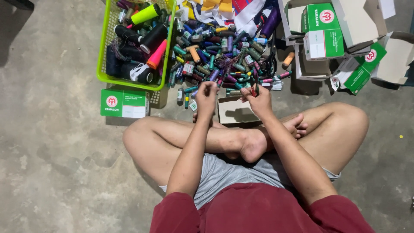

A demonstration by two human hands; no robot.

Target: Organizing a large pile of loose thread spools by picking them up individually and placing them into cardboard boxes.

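Observation:
I sit cross-legged on a concrete floor. My left hand point(206, 98) is raised over my shins with its fingers pinched together at the top, on something too small to make out. My right hand point(258, 100) is closed around a small dark spool with a red end point(253, 90). Both hands hover at the near edge of a heap of small thread spools point(220, 54) in many colours. A small open cardboard box point(234, 111) lies on the floor between my hands.
A lime-green plastic basket point(101, 64) at the left holds large thread cones, black, neon yellow and pink. A green-and-white box point(124, 103) lies before it. Several open green-and-white boxes point(340, 43) stand at the right. Folded cloth point(228, 11) lies behind the heap.

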